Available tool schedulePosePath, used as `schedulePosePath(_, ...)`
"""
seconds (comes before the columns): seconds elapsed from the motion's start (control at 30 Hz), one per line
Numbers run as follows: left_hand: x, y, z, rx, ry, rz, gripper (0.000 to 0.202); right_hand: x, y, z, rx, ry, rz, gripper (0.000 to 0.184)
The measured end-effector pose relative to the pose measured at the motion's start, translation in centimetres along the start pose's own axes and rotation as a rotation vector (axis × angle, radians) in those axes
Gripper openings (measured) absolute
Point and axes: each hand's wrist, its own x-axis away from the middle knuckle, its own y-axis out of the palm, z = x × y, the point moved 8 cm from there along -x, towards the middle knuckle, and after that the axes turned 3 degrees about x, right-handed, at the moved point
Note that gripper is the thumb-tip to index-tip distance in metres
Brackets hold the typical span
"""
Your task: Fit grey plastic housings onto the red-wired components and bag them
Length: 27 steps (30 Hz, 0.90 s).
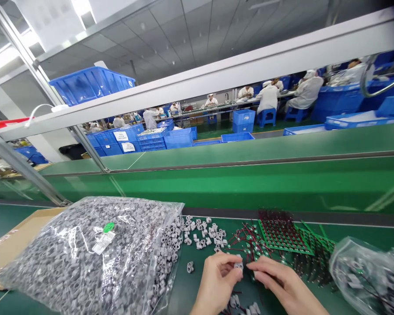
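My left hand (216,282) pinches a small grey plastic part (238,265) between thumb and fingers. My right hand (282,280) comes in from the right, its fingertips close to that part, and what they grip is hidden. Loose grey parts (203,232) lie scattered just beyond my hands. To their left sits a large clear bag of grey parts (85,253). A green board panel with red and dark wires (282,234) lies ahead of my right hand. Several wired pieces (246,304) lie below my hands.
A second clear bag of wired pieces (364,275) lies at the right. Cardboard (19,245) sits under the large bag on the green bench. Beyond a green conveyor (249,183) and metal frame, people in white work among blue crates (179,139).
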Motion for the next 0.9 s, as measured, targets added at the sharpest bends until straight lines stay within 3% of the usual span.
schedulePosePath(0.2, 0.4, 0.0, -0.1, -0.076, -0.026, 0.026, 0.026, 0.3, 0.0, -1.2, -0.065, -0.116, 0.012, 0.032)
schedulePosePath(0.4, 0.7, 1.0, -0.3, -0.06, -0.047, -0.021, 0.022, 0.3, 0.5, -1.0, -0.127, 0.015, -0.007, 0.035)
schedulePosePath(0.53, 0.8, 1.3, -0.7, -0.038, 0.005, -0.033, 0.028, 0.4, 0.9, -1.1, -0.178, 0.047, -0.029, 0.028)
schedulePosePath(0.9, 0.9, 1.5, -0.3, -0.125, 0.039, -0.056, 0.025, 0.8, 1.2, 0.1, -0.032, -0.036, 0.152, 0.02)
